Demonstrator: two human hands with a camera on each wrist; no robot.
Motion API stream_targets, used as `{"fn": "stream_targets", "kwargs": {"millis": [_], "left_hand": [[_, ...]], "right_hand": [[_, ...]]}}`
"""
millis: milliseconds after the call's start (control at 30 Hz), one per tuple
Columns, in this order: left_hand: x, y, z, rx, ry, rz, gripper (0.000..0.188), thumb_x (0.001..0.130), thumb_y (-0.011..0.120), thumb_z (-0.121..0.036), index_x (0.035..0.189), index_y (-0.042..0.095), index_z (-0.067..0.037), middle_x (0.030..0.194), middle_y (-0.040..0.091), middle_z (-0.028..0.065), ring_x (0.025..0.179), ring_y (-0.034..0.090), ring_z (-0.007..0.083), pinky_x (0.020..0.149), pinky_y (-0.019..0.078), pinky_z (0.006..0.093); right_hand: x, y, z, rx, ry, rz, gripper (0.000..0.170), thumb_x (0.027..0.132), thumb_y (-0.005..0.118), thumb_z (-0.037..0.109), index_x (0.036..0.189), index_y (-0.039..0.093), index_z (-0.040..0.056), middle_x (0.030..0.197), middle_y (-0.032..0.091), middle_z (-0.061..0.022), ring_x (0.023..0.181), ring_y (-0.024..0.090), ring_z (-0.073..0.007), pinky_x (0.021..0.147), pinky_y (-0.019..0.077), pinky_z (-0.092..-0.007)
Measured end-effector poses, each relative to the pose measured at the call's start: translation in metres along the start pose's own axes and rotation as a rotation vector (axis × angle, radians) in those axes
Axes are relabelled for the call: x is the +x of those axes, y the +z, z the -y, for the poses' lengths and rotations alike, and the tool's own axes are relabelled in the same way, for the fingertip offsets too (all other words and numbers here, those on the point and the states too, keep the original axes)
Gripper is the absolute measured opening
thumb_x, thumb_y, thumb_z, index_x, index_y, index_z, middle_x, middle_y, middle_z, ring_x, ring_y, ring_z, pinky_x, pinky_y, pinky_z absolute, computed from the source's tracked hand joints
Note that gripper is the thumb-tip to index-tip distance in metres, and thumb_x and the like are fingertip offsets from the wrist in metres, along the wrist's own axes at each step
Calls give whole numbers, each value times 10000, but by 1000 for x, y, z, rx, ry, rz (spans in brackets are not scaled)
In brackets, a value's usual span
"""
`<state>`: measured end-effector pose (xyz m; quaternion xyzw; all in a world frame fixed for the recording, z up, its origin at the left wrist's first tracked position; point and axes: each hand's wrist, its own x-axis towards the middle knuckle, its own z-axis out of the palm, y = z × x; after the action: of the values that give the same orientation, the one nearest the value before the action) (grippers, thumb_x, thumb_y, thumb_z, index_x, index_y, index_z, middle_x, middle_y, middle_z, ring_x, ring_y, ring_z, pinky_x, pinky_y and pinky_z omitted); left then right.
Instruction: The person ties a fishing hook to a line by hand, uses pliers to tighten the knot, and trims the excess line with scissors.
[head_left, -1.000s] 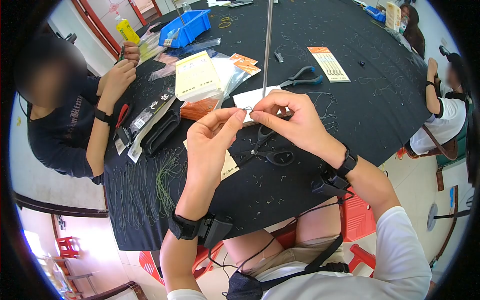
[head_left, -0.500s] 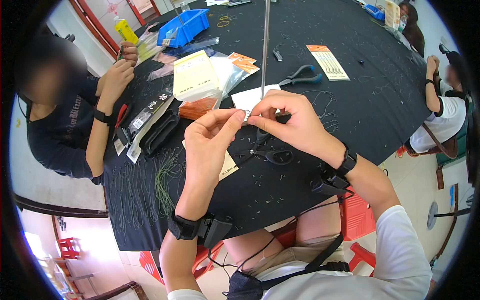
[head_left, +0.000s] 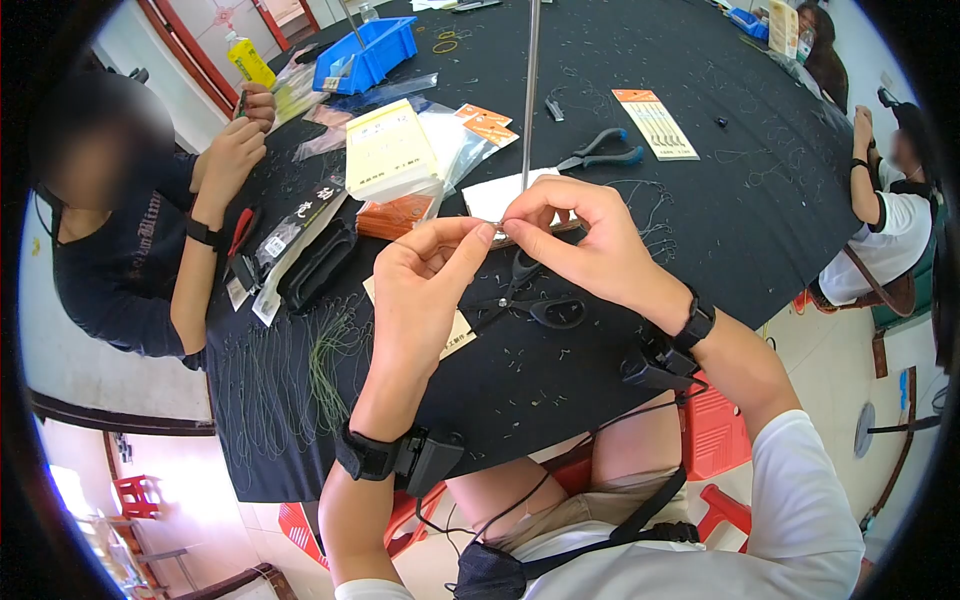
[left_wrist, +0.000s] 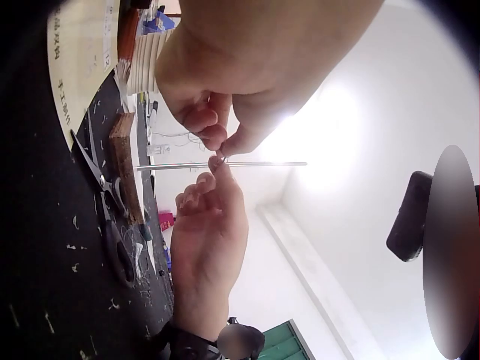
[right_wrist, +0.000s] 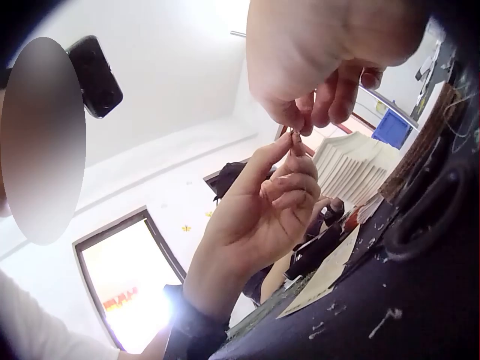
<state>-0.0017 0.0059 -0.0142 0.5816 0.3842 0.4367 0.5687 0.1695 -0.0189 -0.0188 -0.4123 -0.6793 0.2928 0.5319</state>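
Note:
In the head view the left hand (head_left: 425,285) and the right hand (head_left: 590,240) meet fingertip to fingertip above the table. Thumb and forefinger of each pinch a tiny dark piece (head_left: 499,229), too small to identify and mostly covered by the fingertips. The right wrist view shows the left hand (right_wrist: 259,199) with its other fingers loosely bent. Just behind the fingertips stand a white pad (head_left: 485,200) and a thin metal rod (head_left: 530,110). Black-handled scissors (head_left: 545,311) lie below the hands, beside a cream card (head_left: 458,337) partly behind the left hand.
Blue-handled pliers (head_left: 600,157), a hook packet (head_left: 657,125) and a stack of cream cards (head_left: 390,150) lie beyond the hands. Green line (head_left: 330,365) is spread at left. A blue bin (head_left: 368,55) stands farther back. Other people sit at both sides.
Half a second ago a small dark loop showed between slightly parted fingertips; now the fingertips are closer together and cover most of it. The right hand has shifted slightly.

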Motion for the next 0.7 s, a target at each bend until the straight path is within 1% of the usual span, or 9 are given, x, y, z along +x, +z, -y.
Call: {"fn": "stream_targets", "kwargs": {"millis": [67,200,267,367,500,567,700], "left_hand": [[0,0,0,0,4,5,195,828,638,-153,930,633,14,709,565,-20,546,405,4,483,275,146],[1,0,0,-19,-5,-7,187,825,638,-143,926,630,14,710,566,-18,544,407,7,483,280,146],[1,-1,1,-26,-10,-8,184,824,638,-138,924,629,15,710,565,-16,542,407,8,482,281,147],[2,-1,2,-56,-34,-18,182,820,641,-132,921,625,19,710,563,-12,537,404,11,482,282,148],[1,-1,1,-52,-35,-18,188,819,642,-129,928,621,24,716,562,-9,539,404,11,485,285,148],[1,-1,1,-53,-40,-14,191,820,642,-130,930,620,24,718,563,-9,542,405,10,487,287,148],[1,0,0,-63,-49,0,202,825,642,-142,937,619,24,723,564,-9,551,409,11,492,293,145]], "right_hand": [[1,0,-2,-49,-60,-17,42,783,626,51,817,627,26,684,589,-2,575,519,-47,510,402,-203],[1,0,-2,-78,-85,-10,43,762,633,32,803,620,25,661,574,-8,561,517,-55,497,405,-208],[2,1,-2,-130,-153,-17,58,739,641,17,790,614,24,639,556,-18,541,514,-67,480,409,-216],[2,0,-1,-187,-183,-19,64,728,646,12,779,610,23,631,546,-25,527,513,-76,471,413,-221],[0,1,-2,-156,-159,-15,57,729,646,16,771,608,21,647,559,-26,525,516,-77,471,415,-220],[0,1,-2,-97,-117,-19,53,733,643,20,774,609,21,659,570,-26,534,522,-77,476,415,-217],[0,0,-6,-89,-118,-39,47,739,636,22,779,610,22,668,577,-26,541,526,-76,483,416,-214]]}}
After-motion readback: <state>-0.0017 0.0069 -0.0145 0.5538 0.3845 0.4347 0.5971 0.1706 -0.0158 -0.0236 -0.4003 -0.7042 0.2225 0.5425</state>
